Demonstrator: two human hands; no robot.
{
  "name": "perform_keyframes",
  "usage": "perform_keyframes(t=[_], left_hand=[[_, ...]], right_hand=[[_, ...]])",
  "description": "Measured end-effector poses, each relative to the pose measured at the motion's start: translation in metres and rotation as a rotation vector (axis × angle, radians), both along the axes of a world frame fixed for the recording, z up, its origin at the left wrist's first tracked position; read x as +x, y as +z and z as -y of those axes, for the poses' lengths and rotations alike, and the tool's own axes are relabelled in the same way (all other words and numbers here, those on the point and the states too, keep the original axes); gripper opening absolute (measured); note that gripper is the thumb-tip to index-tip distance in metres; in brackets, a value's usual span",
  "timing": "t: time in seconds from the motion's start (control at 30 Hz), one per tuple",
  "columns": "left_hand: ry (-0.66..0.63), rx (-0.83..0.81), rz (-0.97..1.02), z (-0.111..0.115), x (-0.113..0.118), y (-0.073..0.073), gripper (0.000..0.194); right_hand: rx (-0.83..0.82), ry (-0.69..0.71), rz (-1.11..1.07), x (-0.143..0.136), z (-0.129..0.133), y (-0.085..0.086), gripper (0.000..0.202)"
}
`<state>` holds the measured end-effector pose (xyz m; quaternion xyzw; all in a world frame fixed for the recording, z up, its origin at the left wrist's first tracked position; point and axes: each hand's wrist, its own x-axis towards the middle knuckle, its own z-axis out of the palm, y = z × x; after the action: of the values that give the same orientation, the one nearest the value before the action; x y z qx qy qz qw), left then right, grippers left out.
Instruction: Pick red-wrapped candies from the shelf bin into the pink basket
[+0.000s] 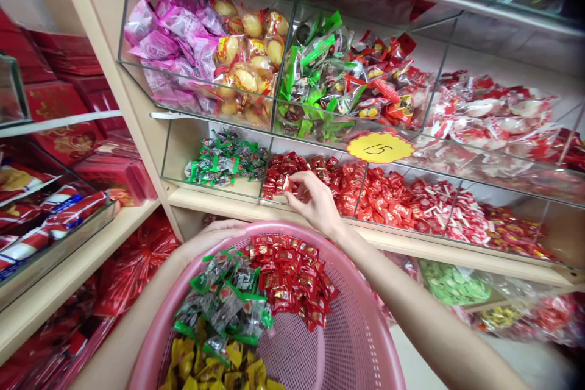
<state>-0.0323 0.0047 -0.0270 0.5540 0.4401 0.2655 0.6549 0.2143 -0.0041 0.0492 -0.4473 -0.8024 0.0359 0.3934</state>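
A pink plastic basket [361, 292] stands tilted in front of me, its far rim close to the shelf edge. My left hand [212, 236] is closed on that rim at the far left. Inside the basket lie red-wrapped candies [292, 277], clear-and-green wrapped candies [228, 298] and yellow-wrapped candies [214, 368]. My right hand [315, 200] reaches over the rim to the low glass bin of red candies [287, 166]. Its thumb and fingertips are pinched together on what looks like one small red-wrapped candy [286, 184] at the bin's front.
Beside the red bin are green-wrapped candies [226, 155] and more red candies [388, 198]. A glass tier [219, 55] of bagged sweets overhangs the right hand, with a yellow price tag [381, 147] on its edge. A wooden upright [103, 73] stands at left.
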Motion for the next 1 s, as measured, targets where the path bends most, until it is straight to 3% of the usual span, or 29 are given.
perform_keyframes(t=[0.17,0.43,0.73,1.0], left_hand=[[-0.035,-0.019,0.062,0.001,0.001,0.002,0.046],[-0.022,0.003,0.046,0.001,0.000,-0.001,0.046],[-0.050,0.034,0.042,0.000,-0.001,-0.002,0.044],[-0.024,0.029,0.003,0.003,0.000,0.005,0.046]], right_hand=[[-0.175,0.161,0.287,0.004,0.039,-0.004,0.028],[-0.261,0.097,0.443,0.018,0.053,-0.008,0.026],[-0.359,-0.020,0.621,0.035,0.105,-0.020,0.021],[-0.354,-0.099,0.847,0.027,0.118,-0.030,0.013]])
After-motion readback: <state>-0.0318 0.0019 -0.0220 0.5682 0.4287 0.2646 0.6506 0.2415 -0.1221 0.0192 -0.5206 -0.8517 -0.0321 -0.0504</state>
